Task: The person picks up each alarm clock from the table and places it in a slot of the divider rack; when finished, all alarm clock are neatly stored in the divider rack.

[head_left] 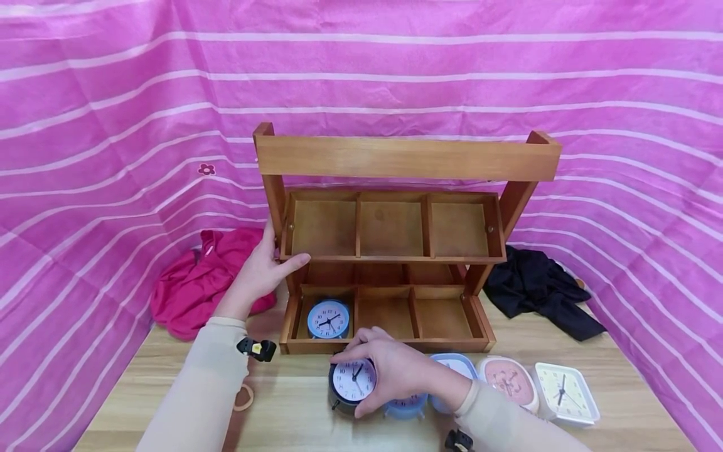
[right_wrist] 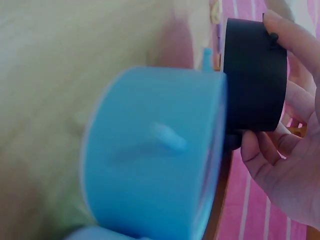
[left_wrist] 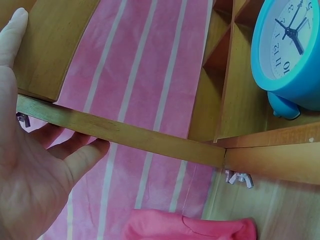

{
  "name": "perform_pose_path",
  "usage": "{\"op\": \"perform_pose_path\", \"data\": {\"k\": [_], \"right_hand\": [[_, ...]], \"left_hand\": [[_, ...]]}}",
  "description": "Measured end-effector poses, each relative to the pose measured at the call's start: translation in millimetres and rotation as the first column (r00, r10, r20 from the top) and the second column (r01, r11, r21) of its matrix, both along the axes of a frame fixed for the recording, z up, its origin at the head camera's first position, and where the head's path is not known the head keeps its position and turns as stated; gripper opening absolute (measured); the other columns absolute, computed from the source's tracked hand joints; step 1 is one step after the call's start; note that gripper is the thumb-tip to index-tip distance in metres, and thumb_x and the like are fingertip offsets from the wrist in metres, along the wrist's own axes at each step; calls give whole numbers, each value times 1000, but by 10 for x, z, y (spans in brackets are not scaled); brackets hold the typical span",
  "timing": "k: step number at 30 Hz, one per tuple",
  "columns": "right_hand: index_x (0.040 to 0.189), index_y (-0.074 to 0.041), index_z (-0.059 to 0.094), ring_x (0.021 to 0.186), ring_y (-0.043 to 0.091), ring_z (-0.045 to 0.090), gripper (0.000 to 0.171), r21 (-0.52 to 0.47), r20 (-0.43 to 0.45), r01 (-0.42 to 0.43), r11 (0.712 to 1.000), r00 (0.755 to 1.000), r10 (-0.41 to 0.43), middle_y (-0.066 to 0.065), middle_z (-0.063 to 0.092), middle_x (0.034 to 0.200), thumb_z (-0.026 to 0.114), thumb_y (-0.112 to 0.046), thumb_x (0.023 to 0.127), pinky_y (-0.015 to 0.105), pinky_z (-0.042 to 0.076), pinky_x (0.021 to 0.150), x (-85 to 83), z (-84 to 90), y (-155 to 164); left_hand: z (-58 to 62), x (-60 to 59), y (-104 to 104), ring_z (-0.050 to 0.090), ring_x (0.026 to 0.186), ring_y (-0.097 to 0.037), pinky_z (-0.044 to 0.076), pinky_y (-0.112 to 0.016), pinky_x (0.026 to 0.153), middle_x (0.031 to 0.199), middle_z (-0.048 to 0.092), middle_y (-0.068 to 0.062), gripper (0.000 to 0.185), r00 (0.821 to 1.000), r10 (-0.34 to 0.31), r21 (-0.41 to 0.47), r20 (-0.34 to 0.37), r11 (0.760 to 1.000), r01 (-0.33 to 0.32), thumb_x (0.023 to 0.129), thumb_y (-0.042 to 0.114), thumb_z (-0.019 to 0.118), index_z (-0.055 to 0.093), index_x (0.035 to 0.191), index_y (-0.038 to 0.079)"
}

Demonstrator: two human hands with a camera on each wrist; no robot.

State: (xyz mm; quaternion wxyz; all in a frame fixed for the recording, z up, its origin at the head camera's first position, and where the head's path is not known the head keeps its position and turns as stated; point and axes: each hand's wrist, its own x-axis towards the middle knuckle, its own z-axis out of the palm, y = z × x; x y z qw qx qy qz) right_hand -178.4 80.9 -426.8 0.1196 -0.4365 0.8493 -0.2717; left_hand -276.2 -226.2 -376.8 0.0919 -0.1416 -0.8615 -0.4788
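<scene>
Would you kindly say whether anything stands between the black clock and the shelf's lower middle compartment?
Besides the right hand holding the black clock, only the front board visibly stands between, at the near edge of that compartment.

Cream sleeves [head_left: 189, 383], black wrist straps [head_left: 268, 351] — yellow patch [head_left: 257, 348]

Curtained-off work area; the kind of room cannot be told. Striped pink cloth [head_left: 361, 59] hangs behind and on both sides of the wooden rack [head_left: 391, 227]; a wood-grain table [head_left: 299, 398] stands beneath it, with red clothing [head_left: 194, 285] to its left.
</scene>
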Motion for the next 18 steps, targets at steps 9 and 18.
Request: {"op": "perform_pose_path", "data": {"k": [9,18], "right_hand": [[139,-38,68,118,9,45,77,-62,44,8,998,999,-5,-14,57,126,100,-41,68,26,53,94,-114,229,64],[139,-37,69,122,13,48,78,-78,45,57,995,998,-54,-14,58,127,100,-39,67,33,54,96,-222,336,183]], "left_hand": [[4,-2,-20,45,144,-44,45,-67,107,166,33,-15,108,1000,-1,2,-4,1000,1,93,46,77,-5,164,51],[6,-2,0,45,145,-43,42,-66,111,166,33,-14,108,1000,-18,13,-6,1000,18,94,41,77,-5,164,49]]}}
